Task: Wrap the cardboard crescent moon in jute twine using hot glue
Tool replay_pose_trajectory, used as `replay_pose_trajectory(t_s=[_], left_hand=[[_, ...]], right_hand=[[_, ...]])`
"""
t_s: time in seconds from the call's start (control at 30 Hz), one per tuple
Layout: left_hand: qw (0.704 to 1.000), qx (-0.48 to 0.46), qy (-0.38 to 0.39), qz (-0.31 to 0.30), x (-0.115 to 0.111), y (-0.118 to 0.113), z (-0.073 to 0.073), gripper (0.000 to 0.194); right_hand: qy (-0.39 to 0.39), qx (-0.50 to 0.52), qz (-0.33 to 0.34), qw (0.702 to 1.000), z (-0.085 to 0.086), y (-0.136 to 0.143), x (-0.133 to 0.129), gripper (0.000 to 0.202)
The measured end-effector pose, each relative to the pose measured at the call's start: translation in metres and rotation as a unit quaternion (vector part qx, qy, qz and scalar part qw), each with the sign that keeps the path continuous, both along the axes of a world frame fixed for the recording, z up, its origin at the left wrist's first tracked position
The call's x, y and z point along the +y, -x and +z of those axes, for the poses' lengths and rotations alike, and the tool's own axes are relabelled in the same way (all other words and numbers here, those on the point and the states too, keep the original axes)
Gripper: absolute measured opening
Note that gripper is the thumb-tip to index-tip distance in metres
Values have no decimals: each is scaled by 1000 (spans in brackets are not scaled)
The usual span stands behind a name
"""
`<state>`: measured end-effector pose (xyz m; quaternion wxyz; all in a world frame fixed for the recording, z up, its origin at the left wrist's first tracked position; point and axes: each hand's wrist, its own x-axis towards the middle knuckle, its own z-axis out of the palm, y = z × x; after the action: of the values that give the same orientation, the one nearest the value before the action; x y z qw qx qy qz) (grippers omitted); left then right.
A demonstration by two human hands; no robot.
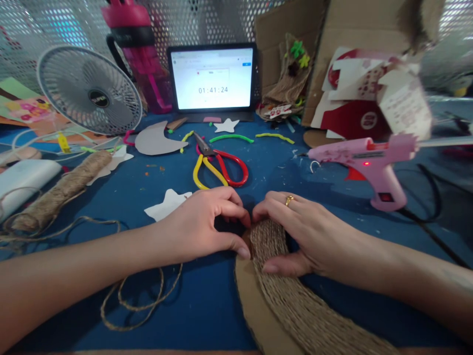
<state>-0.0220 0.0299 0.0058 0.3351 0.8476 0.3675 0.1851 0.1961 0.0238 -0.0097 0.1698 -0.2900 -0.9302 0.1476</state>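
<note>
A curved cardboard piece (254,301) lies at the bottom centre, its right part covered with close rows of brown jute twine (295,296). My left hand (207,222) is at its upper left end, thumb on the edge and fingers curled over the tip. Across the same end, my right hand (299,227) has its thumb on the twine rows and its fingers bent around the top; a ring is on one finger. The fingertips of both hands nearly meet there. Loose twine (140,308) loops beneath my left forearm. A white paper star (168,204) lies behind my left hand.
Scissors (218,165) lie beyond my hands. A pink glue gun (369,162), red light on, stands right with its cable. Left are a twine roll (70,187) and a fan (88,93). Behind are a tablet (214,79), a pink bottle (138,59) and cardboard (288,24).
</note>
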Motion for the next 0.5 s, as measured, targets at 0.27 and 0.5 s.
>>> replay_pose_trajectory(t_s=[0.27,0.5], left_hand=[[1000,-5,-4,2,-2,-1,-1,23],[1000,-5,2,-7,-1,-1,-1,23]], right_hand=[[5,-10,-8,1000,0,1,0,47],[12,-25,-16,999,2,4,-1,45]])
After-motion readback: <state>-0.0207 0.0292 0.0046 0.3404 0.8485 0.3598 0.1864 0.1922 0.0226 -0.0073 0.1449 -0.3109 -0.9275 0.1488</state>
